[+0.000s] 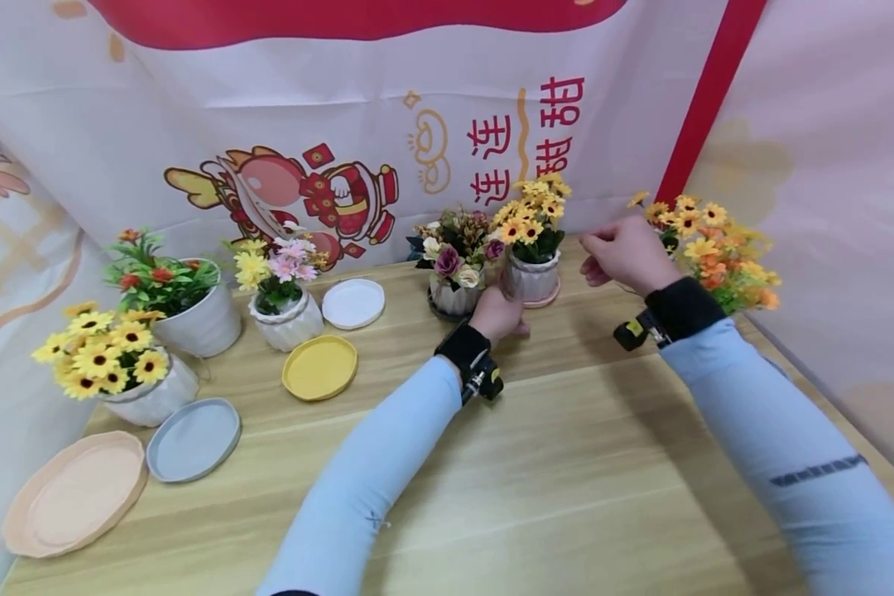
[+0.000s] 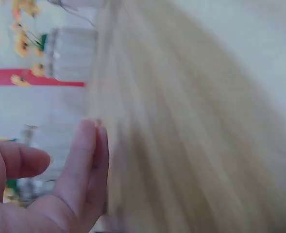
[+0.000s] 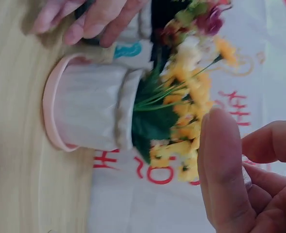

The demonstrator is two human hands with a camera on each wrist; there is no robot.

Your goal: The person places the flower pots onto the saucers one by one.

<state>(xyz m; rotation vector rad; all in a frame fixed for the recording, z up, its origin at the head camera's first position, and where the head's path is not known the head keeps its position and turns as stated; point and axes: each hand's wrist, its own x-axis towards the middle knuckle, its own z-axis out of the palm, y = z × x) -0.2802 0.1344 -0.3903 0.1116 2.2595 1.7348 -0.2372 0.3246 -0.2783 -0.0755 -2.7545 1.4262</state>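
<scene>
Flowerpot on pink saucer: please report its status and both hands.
Left hand low, right hand raised, nothing visibly held. Flowerpot upright on pink saucer. Purple-flower pot close beside.

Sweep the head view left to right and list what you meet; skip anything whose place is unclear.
Peach plate, blue-grey plate, pink-flowered pot, yellow plate, white plate, purple-flowered pot, yellow-flowered pot on pink saucer, right hand, orange flowers.

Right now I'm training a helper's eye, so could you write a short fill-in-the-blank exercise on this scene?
Between the left hand and the right hand, a pot of yellow flowers stands on a ____ saucer.
Just in front of the white dish lies a ____ dish.
Both sleeves are light ____.
Missing words: pink; yellow; blue.
</scene>
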